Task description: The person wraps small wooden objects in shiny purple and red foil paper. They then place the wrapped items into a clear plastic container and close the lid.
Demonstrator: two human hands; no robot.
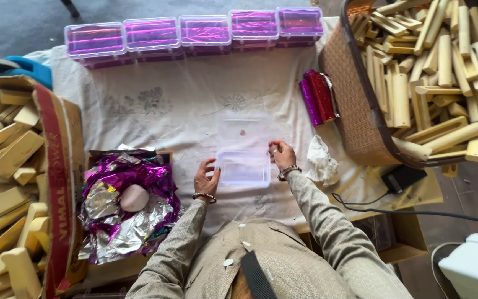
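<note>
A clear plastic box point(243, 166) lies open on the white cloth point(167, 105) in front of me, its lid point(243, 133) folded back away from me. My left hand point(206, 178) rests against the box's left side, fingers spread. Over at the box's right rim, my right hand point(283, 156) touches it with curled fingers. The box looks empty. Both wrists wear bracelets.
Several closed clear boxes with purple contents point(195, 34) line the far edge. A purple foil roll point(319, 97) and a crumpled white tissue point(322, 160) lie right. A woven basket point(355, 111) and a cardboard carton point(56, 166) hold wooden pieces. A foil heap point(125, 205) sits left.
</note>
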